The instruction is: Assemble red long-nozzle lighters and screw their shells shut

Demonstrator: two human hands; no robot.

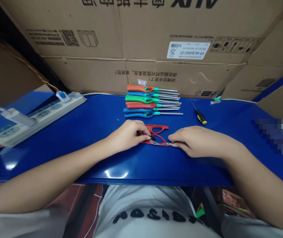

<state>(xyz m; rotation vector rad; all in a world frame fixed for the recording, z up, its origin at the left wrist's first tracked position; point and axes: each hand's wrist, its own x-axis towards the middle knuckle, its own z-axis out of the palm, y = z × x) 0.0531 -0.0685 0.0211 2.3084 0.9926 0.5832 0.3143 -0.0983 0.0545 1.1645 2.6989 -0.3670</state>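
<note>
A long-nosed lighter's red shell lies split in two halves on the blue table. The far red half (pixel 157 128) sits just beyond the near red half (pixel 159 138), where thin wires and small inner parts show. My left hand (pixel 131 134) pinches a small black part (pixel 152 138) over the near half; the fingertips partly hide it. My right hand (pixel 198 141) grips the grey metal tube (pixel 169 144) at the near half's right end between thumb and fingers.
Several whole lighters (pixel 141 105) in orange, blue, green and red lie in a row behind my hands. A black and yellow screwdriver (pixel 200 116) rests at the right. A white power strip (pixel 43 114) with plugs is at the left. A cardboard sheet (pixel 146 43) stands along the back.
</note>
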